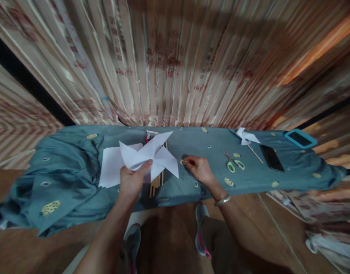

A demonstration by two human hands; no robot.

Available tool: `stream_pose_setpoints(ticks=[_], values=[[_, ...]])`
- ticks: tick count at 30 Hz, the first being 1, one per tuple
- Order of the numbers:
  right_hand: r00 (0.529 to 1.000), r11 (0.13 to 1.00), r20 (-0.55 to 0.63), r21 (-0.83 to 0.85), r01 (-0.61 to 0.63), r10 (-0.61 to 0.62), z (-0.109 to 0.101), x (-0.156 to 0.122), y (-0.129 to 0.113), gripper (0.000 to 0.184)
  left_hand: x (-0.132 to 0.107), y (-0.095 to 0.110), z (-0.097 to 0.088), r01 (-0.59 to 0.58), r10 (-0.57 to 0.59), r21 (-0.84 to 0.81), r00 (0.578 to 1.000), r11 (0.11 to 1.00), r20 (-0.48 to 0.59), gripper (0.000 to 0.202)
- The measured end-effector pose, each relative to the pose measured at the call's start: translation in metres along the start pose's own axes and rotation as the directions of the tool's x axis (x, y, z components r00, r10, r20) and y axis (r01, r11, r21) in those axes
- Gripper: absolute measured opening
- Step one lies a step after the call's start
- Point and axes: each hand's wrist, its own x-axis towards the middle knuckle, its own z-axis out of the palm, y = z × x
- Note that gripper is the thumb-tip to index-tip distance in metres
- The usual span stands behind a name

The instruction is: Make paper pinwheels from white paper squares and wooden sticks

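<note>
A white paper pinwheel with folded blades is gripped by my left hand, the thumb lying near its centre. To its right, my right hand is low over the cloth with thumb and fingertips pinched together. Whatever may be between those fingertips is too small to name. Under the pinwheel lie several thin wooden sticks, partly hidden by it. A stack of white paper rests left of my left hand. Behind the pinwheel, a small red and white object is partly covered.
A blue-green patterned cloth covers the long narrow table. Green-handled scissors lie right of my right hand. Farther right are another pinwheel on a stick, a black phone and a blue-framed object. Curtains hang behind.
</note>
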Motion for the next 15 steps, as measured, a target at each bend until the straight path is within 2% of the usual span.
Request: stream_pose_setpoints(ticks=[4, 7, 11, 15], values=[[0.999, 0.981, 0.030, -0.192, -0.020, 0.027, -0.008, -0.013, -0.007, 0.029, -0.001, -0.002, 0.005, -0.065, 0.065, 0.045, 0.998, 0.997, 0.001, 0.028], [0.996, 0.966, 0.092, -0.258, 0.000, 0.024, -0.007, -0.014, -0.008, 0.031, -0.002, -0.006, 0.009, -0.081, 0.081, 0.070, 0.997, 0.994, 0.002, 0.025], [0.991, 0.969, 0.133, -0.247, 0.034, -0.001, -0.008, -0.011, 0.003, 0.031, -0.002, -0.010, 0.013, -0.102, 0.101, 0.100, 0.995, 0.990, 0.015, 0.021], [0.994, 0.984, 0.107, -0.179, 0.023, -0.004, -0.009, -0.008, 0.016, 0.030, -0.002, -0.011, 0.017, -0.099, 0.097, 0.109, 0.995, 0.989, 0.020, 0.023]])
